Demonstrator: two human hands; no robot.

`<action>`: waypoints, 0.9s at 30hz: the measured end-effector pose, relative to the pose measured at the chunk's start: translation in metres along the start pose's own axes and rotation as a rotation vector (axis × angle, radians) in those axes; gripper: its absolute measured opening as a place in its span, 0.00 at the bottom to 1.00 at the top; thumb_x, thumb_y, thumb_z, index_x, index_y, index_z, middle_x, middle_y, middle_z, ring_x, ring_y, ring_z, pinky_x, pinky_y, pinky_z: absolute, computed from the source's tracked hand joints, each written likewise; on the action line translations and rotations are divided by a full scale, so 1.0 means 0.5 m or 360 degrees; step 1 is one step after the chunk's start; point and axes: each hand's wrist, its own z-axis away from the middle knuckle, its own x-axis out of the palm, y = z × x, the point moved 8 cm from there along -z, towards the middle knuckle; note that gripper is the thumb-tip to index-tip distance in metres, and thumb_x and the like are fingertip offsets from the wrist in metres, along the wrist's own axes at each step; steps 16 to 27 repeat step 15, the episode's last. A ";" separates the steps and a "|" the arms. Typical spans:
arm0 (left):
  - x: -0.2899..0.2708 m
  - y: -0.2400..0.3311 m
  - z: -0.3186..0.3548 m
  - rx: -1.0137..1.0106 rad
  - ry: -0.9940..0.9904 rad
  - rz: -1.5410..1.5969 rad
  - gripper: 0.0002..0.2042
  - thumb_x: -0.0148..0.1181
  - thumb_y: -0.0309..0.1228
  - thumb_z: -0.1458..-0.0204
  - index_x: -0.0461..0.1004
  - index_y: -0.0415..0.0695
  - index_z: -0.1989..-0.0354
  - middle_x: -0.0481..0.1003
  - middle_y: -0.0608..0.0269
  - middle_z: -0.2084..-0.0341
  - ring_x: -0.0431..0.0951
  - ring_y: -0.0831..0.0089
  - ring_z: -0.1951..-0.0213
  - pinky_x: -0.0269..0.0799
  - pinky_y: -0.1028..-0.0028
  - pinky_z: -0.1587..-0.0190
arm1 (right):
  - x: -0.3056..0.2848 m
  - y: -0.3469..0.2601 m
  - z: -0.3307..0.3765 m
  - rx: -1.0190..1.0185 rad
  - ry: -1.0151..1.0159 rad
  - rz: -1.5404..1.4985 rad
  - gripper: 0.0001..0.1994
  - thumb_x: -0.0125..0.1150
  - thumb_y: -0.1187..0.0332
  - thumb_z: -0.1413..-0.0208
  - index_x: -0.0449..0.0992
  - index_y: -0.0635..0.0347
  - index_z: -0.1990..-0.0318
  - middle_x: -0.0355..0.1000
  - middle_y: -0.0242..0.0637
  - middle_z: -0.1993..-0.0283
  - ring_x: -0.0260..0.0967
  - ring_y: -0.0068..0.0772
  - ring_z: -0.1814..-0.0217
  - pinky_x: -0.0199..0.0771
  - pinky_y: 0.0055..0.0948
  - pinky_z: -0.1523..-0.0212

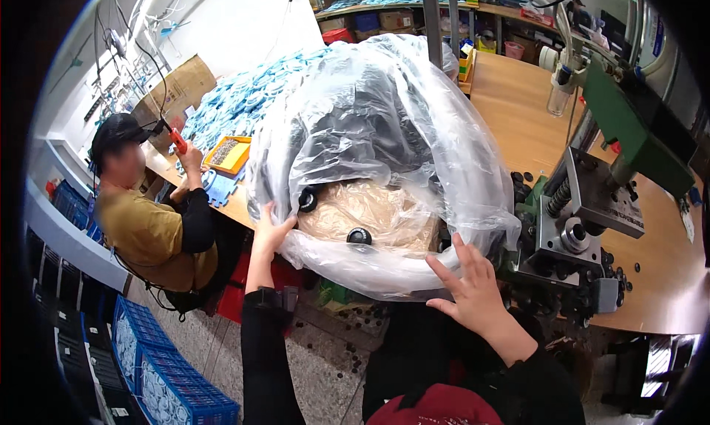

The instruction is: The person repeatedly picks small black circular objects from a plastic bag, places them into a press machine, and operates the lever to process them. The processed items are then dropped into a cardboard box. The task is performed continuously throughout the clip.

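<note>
A large clear plastic bag (473,140) stands in front of me, its mouth spread toward me. Inside lie a brown, film-covered flat surface (355,203), a black round part (359,236) near the front and another black round part (307,199) at the left. My left hand (270,234) is at the bag's left rim, film between thumb and fingers; some fingertips are hidden. At the front right, my right hand (473,292) is open, fingers spread, fingertips against or very close to the film. Dark contents show through the bag's far side.
A green press (577,203) stands right of the bag, with small black parts around its base on the wooden table (510,92). At left a person (151,203) holds a red tool (178,141) beside a blue heap (244,92). Blue crates (177,380) stand lower left.
</note>
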 end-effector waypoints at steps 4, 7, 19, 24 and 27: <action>0.012 0.046 0.007 -0.0021 0.0318 0.0311 0.16 0.50 0.39 0.39 0.72 0.34 0.60 0.70 0.40 0.61 0.72 0.49 0.59 0.67 0.58 0.54 | 0.036 0.033 -0.005 0.0131 -0.0023 0.0056 0.35 0.72 0.65 0.61 0.68 0.43 0.40 0.59 0.44 0.37 0.59 0.50 0.39 0.62 0.46 0.41; 0.050 0.134 0.036 0.0145 0.0483 0.0714 0.18 0.47 0.38 0.38 0.71 0.32 0.56 0.68 0.43 0.57 0.69 0.53 0.54 0.64 0.63 0.50 | 0.019 0.066 -0.012 0.0220 0.0117 -0.0145 0.21 0.64 0.80 0.63 0.76 0.59 0.56 0.67 0.43 0.51 0.63 0.51 0.46 0.66 0.39 0.44; 0.091 0.276 0.052 0.0046 -0.0047 0.1522 0.25 0.45 0.38 0.36 0.56 0.37 0.35 0.62 0.54 0.42 0.64 0.64 0.43 0.56 0.68 0.39 | -0.104 0.106 0.002 0.0479 0.0603 -0.0430 0.17 0.57 0.81 0.57 0.74 0.59 0.56 0.67 0.45 0.54 0.64 0.49 0.48 0.65 0.44 0.45; 0.091 0.276 0.052 0.0046 -0.0047 0.1522 0.25 0.45 0.38 0.36 0.56 0.37 0.35 0.62 0.54 0.42 0.64 0.64 0.43 0.56 0.68 0.39 | -0.104 0.106 0.002 0.0479 0.0603 -0.0430 0.17 0.57 0.81 0.57 0.74 0.59 0.56 0.67 0.45 0.54 0.64 0.49 0.48 0.65 0.44 0.45; 0.091 0.276 0.052 0.0046 -0.0047 0.1522 0.25 0.45 0.38 0.36 0.56 0.37 0.35 0.62 0.54 0.42 0.64 0.64 0.43 0.56 0.68 0.39 | -0.104 0.106 0.002 0.0479 0.0603 -0.0430 0.17 0.57 0.81 0.57 0.74 0.59 0.56 0.67 0.45 0.54 0.64 0.49 0.48 0.65 0.44 0.45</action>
